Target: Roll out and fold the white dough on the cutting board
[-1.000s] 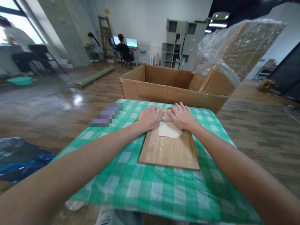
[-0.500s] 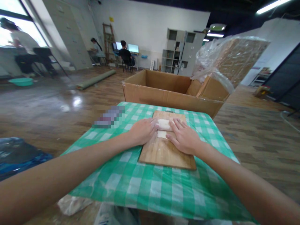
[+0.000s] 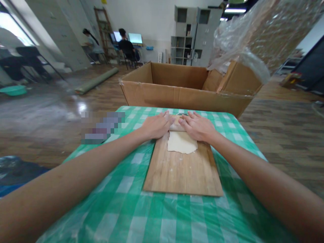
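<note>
A pale, floury rolling pin (image 3: 177, 127) lies across the far end of a wooden board (image 3: 183, 177). My left hand (image 3: 157, 125) rests on the pin's left end with fingers stretched forward. On its right part, my right hand (image 3: 198, 125) lies with fingers spread. Both palms press from above, and neither hand wraps round the pin. A thin, flat sheet of dough (image 3: 182, 142) with an uneven near edge sticks out on the near side of the pin. Both ends of the pin are covered by my hands. Small specks of flour or dough dot the board.
A green checked cloth (image 3: 149, 216) covers the table. Beyond it stands a large open cardboard box (image 3: 177, 96) with plastic wrap (image 3: 227, 44). A pixelated item (image 3: 102, 128) lies at the table's left edge. People sit at the back, one a person in black (image 3: 127, 49).
Both hands and the rolling pin have moved forward to the board's far end. More of the dough sheet now shows behind the pin. The view has tilted down.
</note>
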The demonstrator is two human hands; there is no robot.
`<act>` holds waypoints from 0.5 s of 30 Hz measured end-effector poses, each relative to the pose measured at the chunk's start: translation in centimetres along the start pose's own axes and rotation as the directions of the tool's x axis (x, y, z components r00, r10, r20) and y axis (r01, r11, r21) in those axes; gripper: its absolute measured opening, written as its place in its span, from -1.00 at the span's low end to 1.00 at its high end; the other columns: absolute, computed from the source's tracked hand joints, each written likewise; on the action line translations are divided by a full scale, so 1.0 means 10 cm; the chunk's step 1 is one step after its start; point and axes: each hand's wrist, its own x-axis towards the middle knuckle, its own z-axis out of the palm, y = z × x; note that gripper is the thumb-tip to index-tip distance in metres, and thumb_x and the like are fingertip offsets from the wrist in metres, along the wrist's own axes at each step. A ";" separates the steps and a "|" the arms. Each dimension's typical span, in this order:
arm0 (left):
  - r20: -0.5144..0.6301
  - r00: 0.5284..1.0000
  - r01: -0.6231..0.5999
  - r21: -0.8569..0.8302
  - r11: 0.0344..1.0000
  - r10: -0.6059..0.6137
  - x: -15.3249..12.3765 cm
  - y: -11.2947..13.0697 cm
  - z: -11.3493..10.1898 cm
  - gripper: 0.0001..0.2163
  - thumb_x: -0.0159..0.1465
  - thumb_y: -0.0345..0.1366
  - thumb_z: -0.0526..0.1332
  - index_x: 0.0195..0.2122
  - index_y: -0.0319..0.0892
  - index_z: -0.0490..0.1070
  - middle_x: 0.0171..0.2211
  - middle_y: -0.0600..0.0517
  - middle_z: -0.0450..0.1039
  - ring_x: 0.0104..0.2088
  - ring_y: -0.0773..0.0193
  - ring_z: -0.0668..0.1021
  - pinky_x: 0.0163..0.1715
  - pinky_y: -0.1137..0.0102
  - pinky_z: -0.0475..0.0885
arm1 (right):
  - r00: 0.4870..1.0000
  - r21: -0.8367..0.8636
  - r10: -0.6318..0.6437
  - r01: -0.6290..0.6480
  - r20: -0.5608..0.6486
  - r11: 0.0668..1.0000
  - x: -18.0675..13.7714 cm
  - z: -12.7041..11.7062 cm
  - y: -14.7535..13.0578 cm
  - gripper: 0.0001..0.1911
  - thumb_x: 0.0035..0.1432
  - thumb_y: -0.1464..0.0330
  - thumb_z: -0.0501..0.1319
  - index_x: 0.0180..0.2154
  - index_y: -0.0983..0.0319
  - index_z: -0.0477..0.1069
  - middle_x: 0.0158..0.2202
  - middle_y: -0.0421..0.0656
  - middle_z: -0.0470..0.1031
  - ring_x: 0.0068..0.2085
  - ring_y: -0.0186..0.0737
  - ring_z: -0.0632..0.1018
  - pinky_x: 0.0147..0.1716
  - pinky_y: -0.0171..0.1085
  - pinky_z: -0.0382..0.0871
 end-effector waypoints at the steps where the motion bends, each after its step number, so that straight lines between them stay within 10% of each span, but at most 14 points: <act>1: -0.012 1.000 -0.004 0.011 1.000 0.004 0.01 0.00 0.01 -0.27 0.52 0.10 -0.37 0.50 -0.29 0.03 0.49 -0.20 0.08 0.44 -0.07 0.26 0.35 0.08 0.21 | 1.000 -0.007 0.000 0.000 -0.020 1.000 0.00 0.00 0.00 -0.39 0.54 0.18 -0.26 0.26 0.21 0.42 0.30 0.01 0.46 0.41 0.18 0.27 0.37 0.21 0.07; 15: -0.151 0.970 -0.176 0.097 0.980 0.190 -0.87 0.22 -0.01 -0.36 0.53 0.02 -0.21 0.43 -0.35 0.17 0.47 -0.27 0.11 0.46 -0.09 0.20 0.41 0.06 0.02 | 0.974 0.082 0.173 -0.163 -0.143 0.983 -0.73 -0.09 -0.69 -0.09 0.48 -0.06 -0.23 0.41 0.61 0.12 0.47 0.28 0.08 0.51 0.20 0.06 0.47 0.11 -0.06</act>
